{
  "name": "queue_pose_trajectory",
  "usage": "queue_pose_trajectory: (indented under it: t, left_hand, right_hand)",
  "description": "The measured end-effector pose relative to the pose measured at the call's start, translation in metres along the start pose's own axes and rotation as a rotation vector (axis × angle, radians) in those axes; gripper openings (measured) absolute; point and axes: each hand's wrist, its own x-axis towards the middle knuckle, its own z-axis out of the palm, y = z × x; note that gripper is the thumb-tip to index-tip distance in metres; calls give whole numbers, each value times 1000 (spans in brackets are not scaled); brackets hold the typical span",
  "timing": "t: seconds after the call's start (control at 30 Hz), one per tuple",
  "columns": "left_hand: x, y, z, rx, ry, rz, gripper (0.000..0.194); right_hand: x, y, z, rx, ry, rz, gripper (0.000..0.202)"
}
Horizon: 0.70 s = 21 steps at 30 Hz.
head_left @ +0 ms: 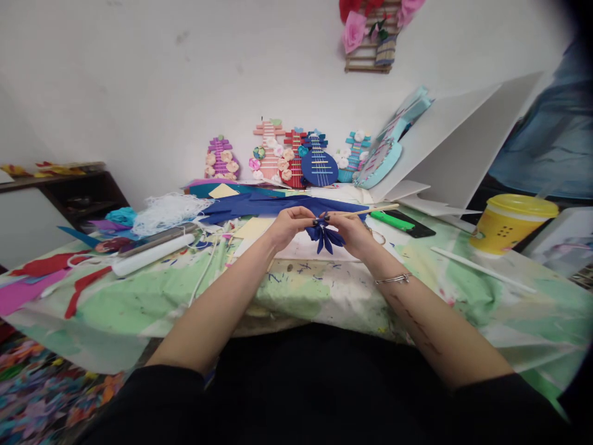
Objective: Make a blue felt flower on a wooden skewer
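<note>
A dark blue paper or foam flower (326,238) hangs petals-down between my two hands over the near edge of the table. My left hand (291,226) pinches it at the top from the left. From the other side my right hand (353,235) grips the same flower, fingertips close to the left ones. A thin wooden stick (373,210) slants out to the right above my right hand and seems held in it; its near end is hidden by the fingers. Blue sheets (259,207) lie just behind the hands.
Small decorated lutes, one of them blue (319,167), lean against the wall. To the left are a white glue gun (152,254) and a heap of white string (171,213). On the right are a green marker (393,221), a white stick (482,269) and a yellow cup (503,225).
</note>
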Motion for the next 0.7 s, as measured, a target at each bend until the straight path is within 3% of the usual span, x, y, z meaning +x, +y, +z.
queue_pose_trajectory:
  t: [0.17,0.43,0.7]
  left_hand:
    - [0,-1,0,34,27,-15,25]
    - [-1,0,2,-168,-17,-124,24]
    - [0,-2,2,-175,-17,-118,26]
  right_hand:
    - [1,1,-1,2,29,25,15]
    - [-1,-2,-1,53,-17,-16,16]
    - [-2,-4,2,41,-45,-18,17]
